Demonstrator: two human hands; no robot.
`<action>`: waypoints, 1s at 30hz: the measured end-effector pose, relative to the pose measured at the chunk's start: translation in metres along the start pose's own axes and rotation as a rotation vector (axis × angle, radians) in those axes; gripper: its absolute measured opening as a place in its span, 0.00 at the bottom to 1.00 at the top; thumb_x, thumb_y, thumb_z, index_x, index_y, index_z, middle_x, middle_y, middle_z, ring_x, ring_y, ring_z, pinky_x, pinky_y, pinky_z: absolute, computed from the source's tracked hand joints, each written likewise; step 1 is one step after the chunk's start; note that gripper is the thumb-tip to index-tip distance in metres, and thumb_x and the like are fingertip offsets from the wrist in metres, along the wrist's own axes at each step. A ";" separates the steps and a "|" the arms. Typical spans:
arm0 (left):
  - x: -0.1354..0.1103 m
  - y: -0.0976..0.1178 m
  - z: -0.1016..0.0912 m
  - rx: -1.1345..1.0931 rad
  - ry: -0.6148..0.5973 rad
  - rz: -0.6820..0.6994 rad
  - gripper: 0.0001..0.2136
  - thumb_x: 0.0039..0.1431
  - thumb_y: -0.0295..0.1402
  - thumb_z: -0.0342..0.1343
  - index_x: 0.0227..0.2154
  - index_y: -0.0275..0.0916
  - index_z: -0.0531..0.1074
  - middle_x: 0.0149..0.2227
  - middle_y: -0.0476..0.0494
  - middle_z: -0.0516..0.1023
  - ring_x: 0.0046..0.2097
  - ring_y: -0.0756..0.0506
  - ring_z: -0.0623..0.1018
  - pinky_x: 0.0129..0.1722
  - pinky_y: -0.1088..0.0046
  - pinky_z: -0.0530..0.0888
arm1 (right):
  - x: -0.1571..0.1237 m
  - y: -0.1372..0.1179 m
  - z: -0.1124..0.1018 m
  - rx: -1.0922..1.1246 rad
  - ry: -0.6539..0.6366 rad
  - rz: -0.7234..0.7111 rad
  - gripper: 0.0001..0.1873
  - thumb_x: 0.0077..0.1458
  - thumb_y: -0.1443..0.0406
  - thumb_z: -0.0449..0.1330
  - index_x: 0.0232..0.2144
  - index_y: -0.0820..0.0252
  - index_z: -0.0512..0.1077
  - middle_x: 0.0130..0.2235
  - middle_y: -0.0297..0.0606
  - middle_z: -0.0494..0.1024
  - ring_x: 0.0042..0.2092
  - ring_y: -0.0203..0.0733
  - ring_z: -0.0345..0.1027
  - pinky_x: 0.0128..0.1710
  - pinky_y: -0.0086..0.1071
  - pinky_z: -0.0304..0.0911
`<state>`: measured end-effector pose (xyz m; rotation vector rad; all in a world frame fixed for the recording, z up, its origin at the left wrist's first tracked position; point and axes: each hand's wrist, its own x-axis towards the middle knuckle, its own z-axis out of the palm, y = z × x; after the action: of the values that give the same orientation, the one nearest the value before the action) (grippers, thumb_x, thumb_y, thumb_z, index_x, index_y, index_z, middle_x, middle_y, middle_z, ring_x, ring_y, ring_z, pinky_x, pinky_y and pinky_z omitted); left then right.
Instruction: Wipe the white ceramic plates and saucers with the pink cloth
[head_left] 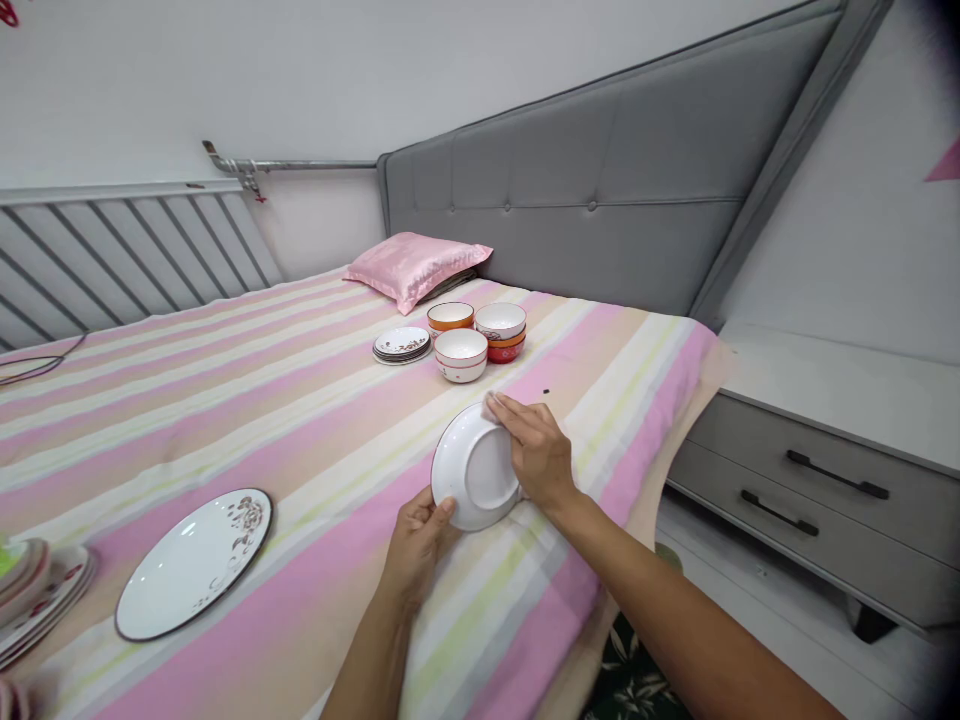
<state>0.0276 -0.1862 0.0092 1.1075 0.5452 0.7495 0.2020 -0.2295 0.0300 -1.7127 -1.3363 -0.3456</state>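
I hold a white plate (471,462) tilted up over the striped bed, its underside facing me. My left hand (417,540) grips its lower left rim with the thumb on the back. My right hand (534,448) presses a small white cloth (493,406) against the plate's upper right edge, fingers closed flat over it. A large white plate with a dark rim and floral print (193,562) lies flat on the bedspread to the left.
Several bowls (480,338) and a stack of small plates (403,344) sit near a pink pillow (414,265) by the grey headboard (600,190). More stacked plates (37,600) are at the far left edge. A grey nightstand (825,470) stands at the right.
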 end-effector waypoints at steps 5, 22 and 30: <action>0.005 -0.003 -0.006 -0.115 0.119 0.049 0.15 0.49 0.33 0.60 0.41 0.37 0.73 0.36 0.42 0.79 0.36 0.47 0.76 0.38 0.73 0.73 | -0.003 0.012 0.005 -0.039 -0.027 0.105 0.25 0.54 0.74 0.47 0.51 0.49 0.65 0.50 0.30 0.71 0.45 0.43 0.63 0.38 0.37 0.66; 0.020 0.008 -0.028 -0.583 0.361 0.213 0.17 0.57 0.21 0.49 0.48 0.42 0.68 0.44 0.44 0.77 0.41 0.50 0.77 0.38 0.81 0.74 | -0.030 -0.022 0.023 -0.013 -0.326 -0.255 0.25 0.54 0.75 0.48 0.50 0.47 0.65 0.52 0.28 0.68 0.40 0.38 0.64 0.36 0.31 0.63; 0.016 0.009 -0.031 -0.170 0.490 0.374 0.15 0.51 0.28 0.57 0.44 0.41 0.71 0.43 0.45 0.77 0.43 0.48 0.76 0.42 0.76 0.72 | -0.031 -0.027 0.015 0.075 -0.624 -0.339 0.22 0.54 0.74 0.48 0.44 0.43 0.69 0.50 0.24 0.71 0.43 0.37 0.63 0.39 0.32 0.61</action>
<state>0.0131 -0.1533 0.0055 0.8735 0.6772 1.3881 0.1620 -0.2365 0.0137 -1.5860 -2.0729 0.0681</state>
